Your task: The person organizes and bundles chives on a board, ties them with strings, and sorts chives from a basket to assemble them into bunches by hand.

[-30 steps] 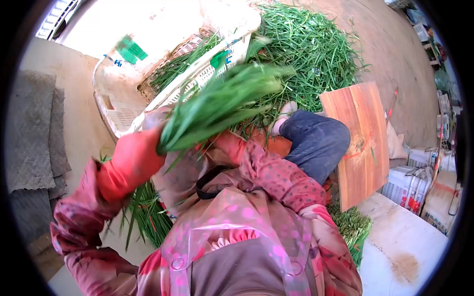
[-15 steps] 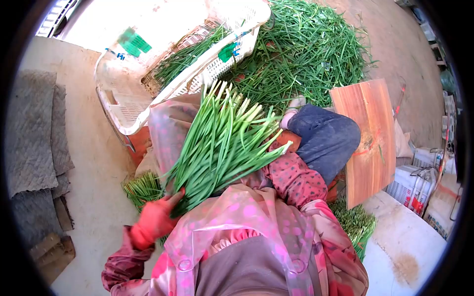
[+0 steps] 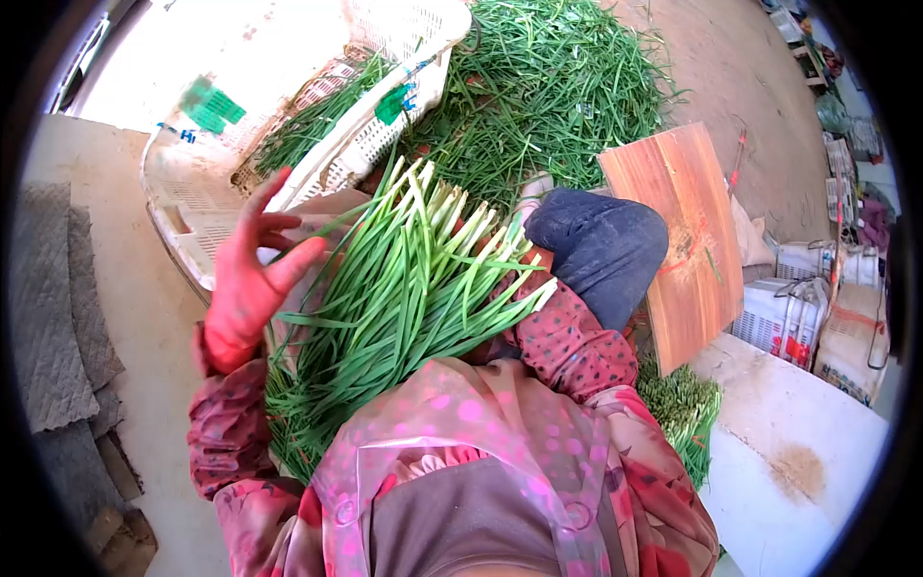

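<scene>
1. Green stalks (image 3: 413, 264), gathered in a loose, fanned bunch, lie across the person's lap near the dial's centre, taking 12 o'clock as the top of the view.
2. Their pale ends point towards 1 o'clock, some resting over the spotted right sleeve (image 3: 577, 341); the leafy ends spread towards 7 o'clock.
3. At 9 o'clock the red-gloved left hand (image 3: 252, 279) is raised beside the bunch, fingers spread and holding nothing; its thumb is near the leaves, but I cannot tell whether it touches them.
4. The right hand is hidden beneath the bunch, its sleeve entering from 4 o'clock; I cannot tell whether it is grasping anything.
5. Between 10 and 11 o'clock a white plastic crate (image 3: 332, 159) stands tilted, with more greens (image 3: 322, 120) inside.
6. A large loose heap (image 3: 558, 91) of green leaves covers the floor at 1 o'clock.
7. Between 2 and 3 o'clock, a dark blue trouser leg (image 3: 601, 250) is bent just beside a wooden board (image 3: 678, 240).
8. More bundled greens sit at 4 o'clock (image 3: 683, 413), partly under the sleeve and board.
9. Grey mats (image 3: 53, 308) lie at the far 9 o'clock edge.
</scene>
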Motion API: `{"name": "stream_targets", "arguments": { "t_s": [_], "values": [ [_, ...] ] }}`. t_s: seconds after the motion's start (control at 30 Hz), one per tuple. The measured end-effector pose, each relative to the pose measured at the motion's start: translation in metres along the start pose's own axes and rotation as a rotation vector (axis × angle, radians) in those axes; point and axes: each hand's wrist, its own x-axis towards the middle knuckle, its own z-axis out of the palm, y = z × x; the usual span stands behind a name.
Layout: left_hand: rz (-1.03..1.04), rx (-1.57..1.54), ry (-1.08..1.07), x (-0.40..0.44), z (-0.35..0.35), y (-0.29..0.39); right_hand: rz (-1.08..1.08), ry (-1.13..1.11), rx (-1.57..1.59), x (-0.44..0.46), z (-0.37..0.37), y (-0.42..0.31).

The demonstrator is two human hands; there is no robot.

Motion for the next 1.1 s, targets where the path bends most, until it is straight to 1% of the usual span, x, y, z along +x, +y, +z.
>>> {"name": "stream_targets", "arguments": {
  "t_s": [0.03,0.07,0.13,0.17,0.23,0.27,0.3,0.33,0.37,0.43,0.5,0.53,0.57,0.6,0.63,0.67,0.7,0.77,0.8,0.83,0.87,0.93,0.97,1.0,1.03,1.1],
  "values": [
    [-0.084,0.029,-0.108,-0.002,-0.014,0.016,-0.028,-0.062,0.017,-0.010,0.007,-0.013],
    [-0.089,0.029,-0.101,-0.003,-0.023,0.021,-0.061,-0.144,0.062,-0.021,0.017,-0.026],
    [-0.004,0.167,-0.311,-0.003,-0.039,0.021,-0.123,-0.345,0.156,-0.034,0.050,-0.048],
    [-0.011,0.173,-0.309,0.000,-0.036,0.016,-0.136,-0.442,0.208,-0.038,0.072,-0.055],
    [0.053,-0.336,-0.185,0.008,-0.013,-0.003,-0.132,-0.584,0.303,-0.034,0.112,-0.064],
    [-0.098,-0.503,-0.316,0.012,0.003,-0.008,-0.124,-0.628,0.358,-0.029,0.129,-0.065],
    [-0.081,-0.413,-0.350,0.014,0.020,-0.033,-0.112,-0.665,0.413,-0.023,0.142,-0.064],
    [-0.234,-0.553,-0.528,0.004,0.037,-0.031,-0.099,-0.694,0.487,-0.016,0.151,-0.061],
    [-0.295,-0.704,-0.603,-0.008,0.055,-0.045,-0.082,-0.717,0.564,-0.010,0.156,-0.057],
    [-0.364,-0.879,-0.737,-0.027,0.083,-0.067,-0.025,-0.758,0.768,0.004,0.159,-0.046],
    [-0.422,-0.965,-0.699,-0.042,0.094,-0.079,0.027,-0.680,0.972,0.016,0.144,-0.029],
    [-0.429,-0.971,-0.699,-0.047,0.094,-0.075,0.013,-0.553,0.981,0.024,0.132,-0.023],
    [-0.496,-1.002,-0.622,-0.052,0.091,-0.068,-0.032,-0.303,0.781,0.020,0.106,-0.027],
    [-0.559,-1.031,-0.537,-0.055,0.089,-0.063,0.011,-0.214,0.747,0.005,0.070,-0.040],
    [-0.561,-1.037,-0.520,-0.057,0.088,-0.062,-0.052,-0.129,0.616,0.007,0.054,-0.031],
    [-0.555,-1.041,-0.463,-0.060,0.086,-0.060,-0.108,-0.092,0.510,0.000,0.039,-0.040],
    [-0.547,-1.042,-0.411,-0.062,0.085,-0.061,-0.249,-0.078,0.454,-0.016,0.034,-0.054],
    [-0.566,-1.046,-0.387,-0.066,0.087,-0.069,-0.361,-0.128,0.062,-0.042,0.040,-0.077],
    [-0.593,-1.053,-0.374,-0.067,0.089,-0.068,-0.661,0.017,-0.235,-0.051,0.058,-0.080],
    [-0.619,-1.060,-0.361,-0.068,0.091,-0.068,-0.793,0.072,-0.459,-0.058,0.072,-0.085],
    [-0.619,-1.064,-0.354,-0.070,0.092,-0.065,-0.814,0.073,-0.513,-0.059,0.087,-0.086],
    [-0.545,-1.197,-0.399,-0.073,0.092,-0.061,-0.836,0.069,-0.570,-0.053,0.109,-0.070],
    [-0.545,-1.202,-0.391,-0.074,0.093,-0.060,-0.756,0.000,-0.368,-0.046,0.119,-0.056],
    [-0.493,-1.100,-0.419,-0.074,0.095,-0.059,-0.670,-0.070,-0.167,-0.041,0.127,-0.046],
    [-0.440,-0.998,-0.446,-0.075,0.096,-0.058,-0.674,-0.078,-0.167,-0.037,0.132,-0.037],
    [-0.471,-1.013,-0.424,-0.076,0.099,-0.058,-0.093,-0.104,0.411,-0.030,0.129,-0.022]
  ]
}}
